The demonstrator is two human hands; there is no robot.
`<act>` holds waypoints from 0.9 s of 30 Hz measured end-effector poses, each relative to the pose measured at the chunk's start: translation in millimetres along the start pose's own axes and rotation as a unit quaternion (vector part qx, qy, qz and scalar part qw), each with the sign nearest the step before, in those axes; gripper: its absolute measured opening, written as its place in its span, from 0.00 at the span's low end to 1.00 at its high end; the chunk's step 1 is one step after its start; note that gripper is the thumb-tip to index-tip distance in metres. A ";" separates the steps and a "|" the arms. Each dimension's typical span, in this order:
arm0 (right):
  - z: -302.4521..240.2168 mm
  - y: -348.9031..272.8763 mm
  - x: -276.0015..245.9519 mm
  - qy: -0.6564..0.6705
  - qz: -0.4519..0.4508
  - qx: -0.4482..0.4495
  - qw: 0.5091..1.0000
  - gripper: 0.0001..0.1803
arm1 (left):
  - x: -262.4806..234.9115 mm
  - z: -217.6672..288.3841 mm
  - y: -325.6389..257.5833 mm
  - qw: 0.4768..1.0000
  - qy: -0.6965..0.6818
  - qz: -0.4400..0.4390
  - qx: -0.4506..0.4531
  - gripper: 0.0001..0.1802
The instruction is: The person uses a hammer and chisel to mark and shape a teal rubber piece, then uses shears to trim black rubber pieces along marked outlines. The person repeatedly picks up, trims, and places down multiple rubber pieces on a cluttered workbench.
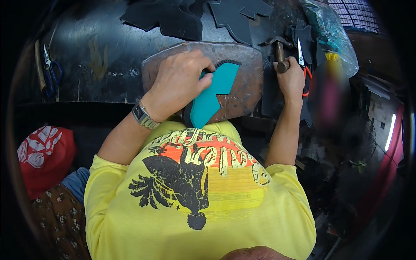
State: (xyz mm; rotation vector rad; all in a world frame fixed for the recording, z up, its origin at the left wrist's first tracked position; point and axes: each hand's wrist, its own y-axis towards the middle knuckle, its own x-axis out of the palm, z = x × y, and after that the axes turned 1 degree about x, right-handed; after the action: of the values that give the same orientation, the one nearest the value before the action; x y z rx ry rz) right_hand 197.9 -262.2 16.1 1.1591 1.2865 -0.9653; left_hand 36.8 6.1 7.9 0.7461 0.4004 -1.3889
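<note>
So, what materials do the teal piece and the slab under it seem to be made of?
Teal piece: likely leather or synthetic sheet, matte; it is thin, flat and cleanly cut, with a dark backing edge. Slab: probably stone or worn metal, dull brown-grey; its surface is scuffed, with rounded edges.

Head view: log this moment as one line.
left hand: pressing teal cut piece onto brown slab | right hand: gripping hammer | scissors: beside right hand

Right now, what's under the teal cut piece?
The teal cut piece lies on a worn brown oval slab, with a black layer edging out beneath its lower left side. The left hand presses on its upper left part, hiding what lies under there.
</note>
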 end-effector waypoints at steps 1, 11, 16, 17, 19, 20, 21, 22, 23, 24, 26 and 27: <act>1.3 3.5 -4.2 -0.011 0.001 0.007 1.000 0.20 | 0.7 0.0 -0.1 1.000 -0.004 0.002 -0.001 0.08; -47.0 -69.1 -32.7 0.482 -0.055 -0.063 0.872 0.22 | 3.6 2.1 -3.0 1.000 -0.019 0.021 -0.004 0.07; -59.7 -84.8 -33.9 0.425 -0.158 -0.138 0.881 0.21 | 2.7 2.7 -2.2 0.999 -0.028 0.025 -0.005 0.07; -59.7 -86.3 -34.7 0.459 -0.141 -0.129 0.868 0.21 | 2.6 2.8 -2.2 0.999 -0.029 0.022 -0.007 0.07; -58.3 -88.4 -35.3 0.541 -0.083 -0.125 0.827 0.22 | 2.7 2.9 -2.0 0.999 -0.030 0.019 -0.010 0.07; -56.8 -89.8 -35.7 0.521 -0.095 -0.119 0.840 0.22 | 2.8 2.9 -2.3 0.999 -0.030 0.019 -0.012 0.07; -55.8 -90.4 -34.5 0.503 -0.097 -0.141 0.847 0.22 | 2.7 2.8 -2.3 0.999 -0.031 0.021 -0.013 0.07; -53.9 -91.8 -34.9 0.469 -0.123 -0.152 0.861 0.22 | 2.7 2.5 -2.1 0.999 -0.033 0.024 -0.011 0.07; -52.9 -92.5 -34.2 0.476 -0.103 -0.159 0.859 0.22 | 2.8 2.5 -1.9 0.999 -0.037 0.029 -0.008 0.07; -51.1 -93.8 -35.0 0.468 -0.109 -0.154 0.863 0.21 | 3.1 2.6 -1.5 0.999 -0.042 0.033 -0.005 0.07; -49.7 -95.9 -35.6 0.467 -0.114 -0.128 0.868 0.20 | 2.7 2.9 -1.3 0.999 -0.036 0.030 -0.008 0.07; -49.9 -97.4 -35.9 0.543 -0.097 -0.107 0.827 0.21 | 2.4 3.9 -2.1 0.999 -0.038 0.024 -0.013 0.07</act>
State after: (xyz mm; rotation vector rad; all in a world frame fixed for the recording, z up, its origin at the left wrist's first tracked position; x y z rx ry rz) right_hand 90.1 -234.9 46.1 1.4619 2.3780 -0.1888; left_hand 34.6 1.6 8.6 0.6761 0.3384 -1.3603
